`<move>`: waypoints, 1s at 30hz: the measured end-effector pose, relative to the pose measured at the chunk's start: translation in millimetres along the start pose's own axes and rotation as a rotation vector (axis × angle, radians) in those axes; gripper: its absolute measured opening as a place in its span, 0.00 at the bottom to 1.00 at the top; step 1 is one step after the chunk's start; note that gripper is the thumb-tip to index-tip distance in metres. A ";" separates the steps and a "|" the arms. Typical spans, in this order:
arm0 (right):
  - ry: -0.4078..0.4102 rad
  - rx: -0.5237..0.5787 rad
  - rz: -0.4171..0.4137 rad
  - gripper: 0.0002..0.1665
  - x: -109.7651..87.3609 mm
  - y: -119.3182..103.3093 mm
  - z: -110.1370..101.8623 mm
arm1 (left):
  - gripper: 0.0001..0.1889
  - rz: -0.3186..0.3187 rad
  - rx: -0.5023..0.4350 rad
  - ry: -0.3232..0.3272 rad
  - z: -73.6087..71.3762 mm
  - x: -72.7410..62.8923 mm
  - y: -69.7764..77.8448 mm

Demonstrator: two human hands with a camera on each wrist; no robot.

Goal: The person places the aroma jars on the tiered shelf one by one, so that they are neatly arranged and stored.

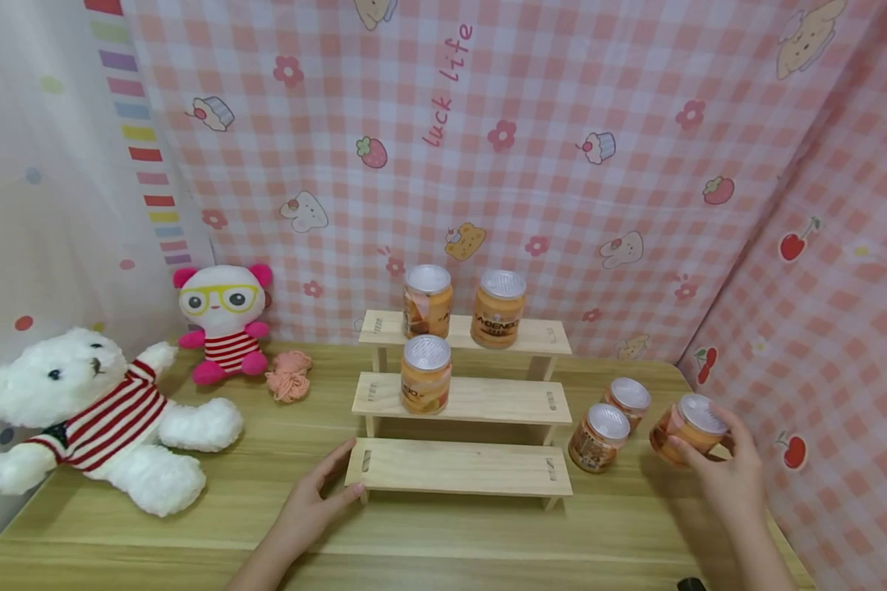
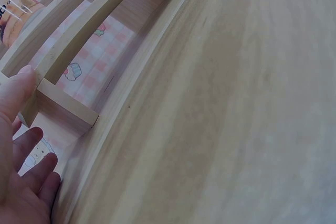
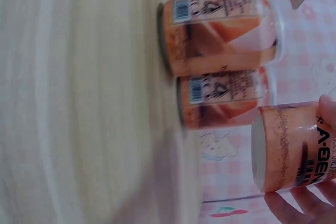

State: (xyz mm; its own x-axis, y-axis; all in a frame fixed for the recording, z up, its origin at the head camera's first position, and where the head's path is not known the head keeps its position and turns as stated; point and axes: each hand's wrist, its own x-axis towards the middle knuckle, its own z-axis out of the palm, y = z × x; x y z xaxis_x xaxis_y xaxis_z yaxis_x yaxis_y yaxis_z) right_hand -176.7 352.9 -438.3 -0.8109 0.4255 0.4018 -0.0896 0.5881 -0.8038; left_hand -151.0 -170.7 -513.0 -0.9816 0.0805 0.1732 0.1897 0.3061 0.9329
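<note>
right hand [image 1: 735, 472]: grips a raised jar [image 1: 682, 435], right of the rack [image 1: 458, 466]
left hand [image 1: 314, 501]: relaxed fingers touching the rack's left end
two jars [image 1: 597, 443]: standing near the rack's right end

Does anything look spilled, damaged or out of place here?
The jars show no spill or damage. The white teddy bear slumps askew at the left, unlike the upright toy panda near it. A dark object, cut off at the head view's bottom edge, looks stray; I can't identify it.
</note>
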 end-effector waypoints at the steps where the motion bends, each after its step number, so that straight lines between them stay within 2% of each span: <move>1: 0.006 0.001 -0.009 0.42 -0.8 -2.6 -0.5 | 0.34 -0.002 0.001 0.000 0.0 -0.1 0.1; 11: 0.032 0.008 -0.104 0.42 -7.5 -27.7 -3.0 | 0.35 0.000 -0.014 -0.005 -0.4 -0.1 -1.4; 20: 0.014 0.013 -0.073 0.42 -13.2 -53.1 -4.0 | 0.34 -0.004 -0.019 -0.009 -0.7 -0.1 -1.2; 27: -0.006 0.087 -0.155 0.42 -14.9 -66.8 2.6 | 0.35 -0.012 -0.004 -0.011 -1.3 -0.2 0.0; 30: -0.027 0.092 -0.158 0.42 -16.4 -74.2 5.7 | 0.35 -0.009 -0.007 -0.013 -1.3 -0.2 0.0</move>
State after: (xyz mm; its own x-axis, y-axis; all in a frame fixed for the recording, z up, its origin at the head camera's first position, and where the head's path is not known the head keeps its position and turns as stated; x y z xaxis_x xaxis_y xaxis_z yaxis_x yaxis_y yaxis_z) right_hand -160.1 298.4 -387.8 -0.7976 0.3138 0.5151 -0.2681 0.5805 -0.7689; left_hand -150.8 -172.0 -512.6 -0.9829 0.0902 0.1604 0.1804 0.3003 0.9366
